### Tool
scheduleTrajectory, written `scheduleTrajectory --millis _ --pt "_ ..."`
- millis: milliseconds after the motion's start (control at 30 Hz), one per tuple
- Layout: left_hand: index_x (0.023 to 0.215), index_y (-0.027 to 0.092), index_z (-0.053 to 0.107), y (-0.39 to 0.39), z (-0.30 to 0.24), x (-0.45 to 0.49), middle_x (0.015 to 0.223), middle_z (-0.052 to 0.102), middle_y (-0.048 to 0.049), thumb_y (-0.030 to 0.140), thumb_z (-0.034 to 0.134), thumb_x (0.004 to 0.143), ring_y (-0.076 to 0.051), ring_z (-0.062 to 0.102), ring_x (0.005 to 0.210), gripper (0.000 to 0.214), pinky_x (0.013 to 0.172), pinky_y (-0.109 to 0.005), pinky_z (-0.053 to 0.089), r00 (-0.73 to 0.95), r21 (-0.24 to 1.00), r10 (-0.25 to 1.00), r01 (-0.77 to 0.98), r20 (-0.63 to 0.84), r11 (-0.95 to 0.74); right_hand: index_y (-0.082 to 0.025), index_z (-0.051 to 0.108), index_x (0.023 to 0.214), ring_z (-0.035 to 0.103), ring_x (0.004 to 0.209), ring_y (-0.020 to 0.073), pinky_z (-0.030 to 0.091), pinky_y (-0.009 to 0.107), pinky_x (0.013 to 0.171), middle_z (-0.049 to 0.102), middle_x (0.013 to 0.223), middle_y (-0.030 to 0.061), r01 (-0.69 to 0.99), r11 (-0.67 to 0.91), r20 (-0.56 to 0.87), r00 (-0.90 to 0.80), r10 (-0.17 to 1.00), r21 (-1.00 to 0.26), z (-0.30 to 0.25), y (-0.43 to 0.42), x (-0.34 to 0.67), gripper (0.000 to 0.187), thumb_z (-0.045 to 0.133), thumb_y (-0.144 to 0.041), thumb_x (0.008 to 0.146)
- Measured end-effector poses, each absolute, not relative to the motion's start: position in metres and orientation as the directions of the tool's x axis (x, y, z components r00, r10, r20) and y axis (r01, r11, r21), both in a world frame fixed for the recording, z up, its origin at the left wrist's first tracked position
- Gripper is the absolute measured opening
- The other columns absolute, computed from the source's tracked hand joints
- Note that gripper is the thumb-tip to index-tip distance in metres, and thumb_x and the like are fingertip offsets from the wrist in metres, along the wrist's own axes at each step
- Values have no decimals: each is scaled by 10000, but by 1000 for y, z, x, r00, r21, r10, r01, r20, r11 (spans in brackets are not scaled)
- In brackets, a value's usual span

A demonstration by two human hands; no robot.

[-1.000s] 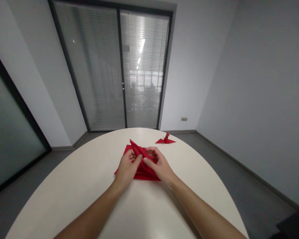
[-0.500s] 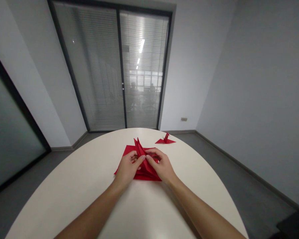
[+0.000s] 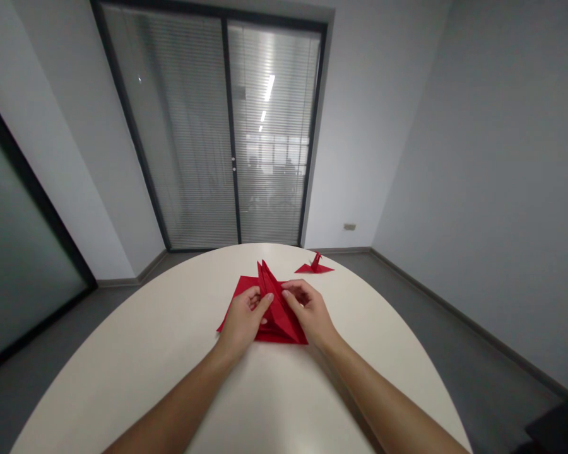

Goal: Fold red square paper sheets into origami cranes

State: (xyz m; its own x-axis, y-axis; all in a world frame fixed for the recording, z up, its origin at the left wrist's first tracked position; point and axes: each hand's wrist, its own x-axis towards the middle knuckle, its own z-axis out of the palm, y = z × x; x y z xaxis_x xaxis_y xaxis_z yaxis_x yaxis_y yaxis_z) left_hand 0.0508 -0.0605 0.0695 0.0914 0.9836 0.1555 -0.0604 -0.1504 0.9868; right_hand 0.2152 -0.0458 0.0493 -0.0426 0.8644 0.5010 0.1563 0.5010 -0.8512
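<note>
Between my hands is a piece of folded red paper [image 3: 278, 309], with two narrow points sticking up and away from me. My left hand [image 3: 243, 312] pinches its left side, thumb on top. On the right edge, my right hand [image 3: 311, 309] grips the same paper between thumb and curled fingers. Beneath it lies a flat red paper sheet [image 3: 242, 285], partly covered by the folded piece and my hands. Farther back on the right stands a small red paper crane [image 3: 315, 265], apart from both hands.
Everything rests on a round white table [image 3: 170, 334] with a curved edge. Behind it are a glass door with blinds [image 3: 269, 139] and white walls. A dark object [image 3: 561, 429], cut off by the frame, is at the lower right.
My right thumb has moved right, away from the left thumb, so more of the folded paper's middle shows. The paper's upper points have shifted slightly right.
</note>
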Motion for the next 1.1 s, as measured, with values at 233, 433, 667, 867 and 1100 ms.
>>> scheduleTrajectory --millis 233,433,667,867,1100 --pt "879 162 643 -61 69 51 776 665 -9 457 721 776 -138 648 670 322 571 -235 572 67 985 986 -94 152 -145 -232 693 1155 658 867 183 540 346 832 699 1086 70 267 595 594 -95 799 -758 53 -49 216 262 627 -324 919" --pt "870 161 629 -62 69 52 824 685 -27 482 769 728 -145 673 692 378 608 -257 604 42 985 995 -152 86 -79 -268 692 1219 656 1037 219 529 406 950 709 1153 78 391 666 668 -154 728 -635 53 -52 219 288 573 -279 956" --pt "856 161 637 -61 67 52 761 662 -1 470 796 708 -125 658 662 377 614 -251 608 56 981 996 -184 67 -56 -298 705 1220 636 1005 250 544 451 893 727 1137 73 598 738 783 -279 556 -312 54 -52 227 317 534 -213 967" --pt "819 170 602 -60 67 53 772 657 5 465 792 704 -130 665 688 369 585 -229 594 76 984 996 -176 55 -41 -294 705 1214 612 916 241 512 424 814 748 1078 66 681 721 772 -391 501 -123 57 -51 233 298 521 -233 988" --pt "844 166 623 -61 68 53 821 676 -14 448 766 741 -136 674 723 333 609 -232 605 97 990 994 -136 49 -35 -280 688 1228 608 906 235 444 407 801 752 1062 74 718 696 736 -476 480 11 63 -52 237 318 479 -204 1001"
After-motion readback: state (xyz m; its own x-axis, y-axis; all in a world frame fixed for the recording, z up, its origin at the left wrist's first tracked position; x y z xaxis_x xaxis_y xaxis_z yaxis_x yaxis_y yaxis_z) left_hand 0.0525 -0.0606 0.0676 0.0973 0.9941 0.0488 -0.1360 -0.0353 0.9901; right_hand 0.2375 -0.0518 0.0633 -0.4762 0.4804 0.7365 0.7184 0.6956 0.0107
